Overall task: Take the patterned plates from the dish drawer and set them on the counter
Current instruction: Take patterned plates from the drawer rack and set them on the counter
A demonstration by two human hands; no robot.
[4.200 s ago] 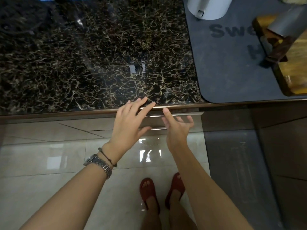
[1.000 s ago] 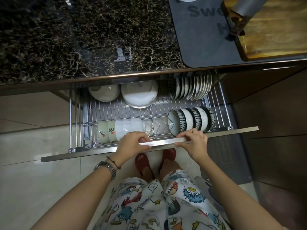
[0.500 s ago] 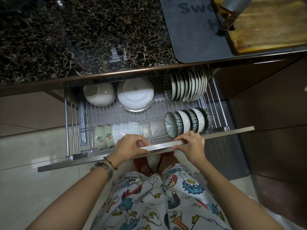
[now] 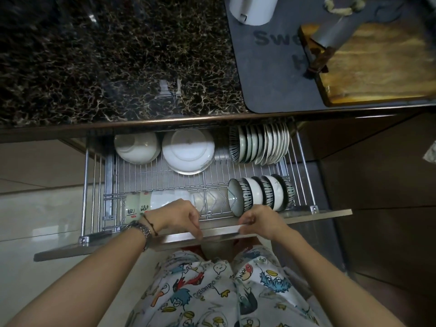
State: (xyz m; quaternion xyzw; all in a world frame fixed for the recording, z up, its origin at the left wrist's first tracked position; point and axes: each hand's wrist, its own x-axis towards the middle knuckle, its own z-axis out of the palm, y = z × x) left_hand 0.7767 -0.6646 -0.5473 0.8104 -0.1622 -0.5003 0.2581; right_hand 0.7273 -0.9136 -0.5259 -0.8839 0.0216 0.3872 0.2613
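Since half a second ago the dish drawer [image 4: 94,246] has slid a little further out from under the bench [image 4: 106,62], and both hands have kept their hold on its front rail. That dark, veined bench fills the top of the view, with a grey mat [image 4: 271,74] on its right part carrying a wooden cutting board [image 4: 382,67] and a white container [image 4: 253,8]; a knife [image 4: 330,43] lies across the board's near-left corner.

Below the bench edge the drawer stands open, its wire rack [image 4: 153,182] exposed. At the back right of the rack, the patterned plates [image 4: 259,145] stand on edge in a tight row, partly under the bench lip. In front of them a row of striped bowls [image 4: 259,194] stands on edge just behind the drawer front. At the back left sit an upturned white bowl [image 4: 135,145] and, beside it, a wider upturned white dish [image 4: 187,152]. Along the front left lies a nested stack of pale cups [image 4: 151,204] on its side, partly hidden by the left wrist.

The left hand [image 4: 177,215] is curled over the front rail, fingers folded down onto it, a watch [image 4: 139,228] at the wrist. The right hand [image 4: 262,221] grips the same rail just beside it, fingers closed around the edge. Neither hand touches the plates.
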